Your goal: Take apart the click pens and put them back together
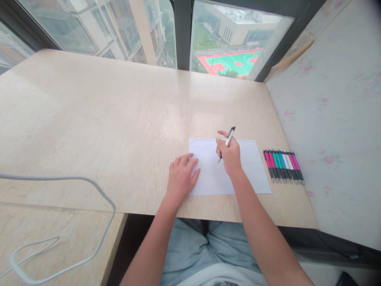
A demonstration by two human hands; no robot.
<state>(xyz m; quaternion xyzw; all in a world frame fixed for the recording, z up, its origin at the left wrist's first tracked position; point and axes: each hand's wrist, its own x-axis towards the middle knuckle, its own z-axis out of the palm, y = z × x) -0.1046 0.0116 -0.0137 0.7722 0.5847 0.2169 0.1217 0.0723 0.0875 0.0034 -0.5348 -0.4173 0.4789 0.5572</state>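
A white sheet of paper lies flat near the front edge of a beige marble-look table. My right hand is closed around a white and black pen, whose tip rests on the paper. My left hand lies flat with fingers stretched out, pressing the sheet's left edge. To the right of the paper sits a row of several pens in pink, green, blue, white and purple, side by side.
A white cable loops over the table's near left part and a lower surface. Windows run along the far edge. A floral-patterned surface borders the table on the right. My knees in light jeans are below.
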